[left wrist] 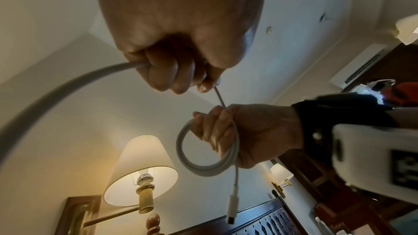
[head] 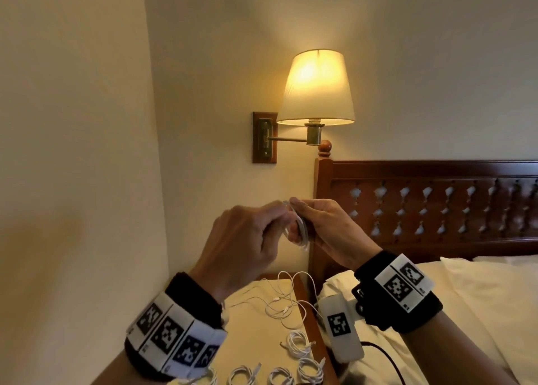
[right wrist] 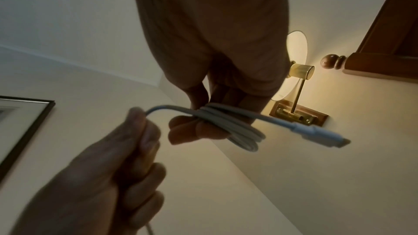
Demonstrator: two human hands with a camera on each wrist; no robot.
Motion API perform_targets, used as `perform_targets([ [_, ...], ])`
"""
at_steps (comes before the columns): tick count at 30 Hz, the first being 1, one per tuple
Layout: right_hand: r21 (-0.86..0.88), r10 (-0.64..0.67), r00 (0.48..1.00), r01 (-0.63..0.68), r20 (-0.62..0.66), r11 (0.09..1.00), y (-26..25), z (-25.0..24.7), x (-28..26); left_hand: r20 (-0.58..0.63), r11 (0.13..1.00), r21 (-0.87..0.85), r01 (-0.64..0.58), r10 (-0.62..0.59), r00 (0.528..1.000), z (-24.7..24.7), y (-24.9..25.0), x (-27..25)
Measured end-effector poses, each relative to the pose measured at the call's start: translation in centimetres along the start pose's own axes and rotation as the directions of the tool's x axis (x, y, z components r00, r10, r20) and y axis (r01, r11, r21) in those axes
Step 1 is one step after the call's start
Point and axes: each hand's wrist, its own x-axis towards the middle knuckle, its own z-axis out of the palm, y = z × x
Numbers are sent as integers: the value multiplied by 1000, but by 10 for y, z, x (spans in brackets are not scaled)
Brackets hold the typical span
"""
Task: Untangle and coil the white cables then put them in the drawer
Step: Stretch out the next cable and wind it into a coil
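Both hands are raised in front of the wall with one white cable (head: 301,230) between them. My right hand (head: 317,218) pinches a small coil of it (left wrist: 203,165), and a connector (left wrist: 231,208) dangles below the coil. My left hand (head: 262,230) grips the free length (left wrist: 68,85) in a fist next to the coil. Below, a loose tangle of white cables (head: 288,300) lies on the nightstand (head: 256,335). Several coiled cables (head: 300,344) sit near its front edge. No drawer is in view.
A lit wall lamp (head: 316,93) hangs above the hands. The wooden headboard (head: 422,204) and the bed with white pillows (head: 480,297) are to the right. A wall closes off the left side. A white box (head: 340,329) lies on the bed by the nightstand.
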Motion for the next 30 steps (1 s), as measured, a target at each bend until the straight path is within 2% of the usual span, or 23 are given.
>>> perform_targets([
  [3,8,-26,1000,26,15,1000,0,6,-5,-57,997,60,38,-35,998,3,-15,9],
  [6,39,-9,1000,9,-2,999,3,9,-7,-41,994,60,96,-93,995,11,-29,11],
  [8,89,21,1000,-21,0,996,7,10,-7,-7,990,-27,141,-141,990,17,-40,8],
  [11,212,110,991,-123,71,969,10,11,-9,31,952,-230,202,-200,979,29,-53,-1],
  [16,423,171,957,-258,233,868,11,8,-9,102,813,-470,344,-337,936,39,-68,-5],
  [19,615,119,936,-311,332,725,7,-1,-5,101,767,-515,384,-390,915,40,-78,-13],
  [22,697,114,942,-311,315,646,6,-9,1,88,779,-492,389,-400,912,45,-83,-29],
  [26,788,80,968,-241,238,566,8,-19,7,84,831,-361,423,-423,902,56,-90,-60],
  [28,782,92,984,-179,155,597,6,-25,8,97,872,-253,418,-407,908,59,-90,-77],
  [30,729,98,994,-101,46,677,2,-27,10,122,917,-115,382,-368,922,58,-83,-91],
])
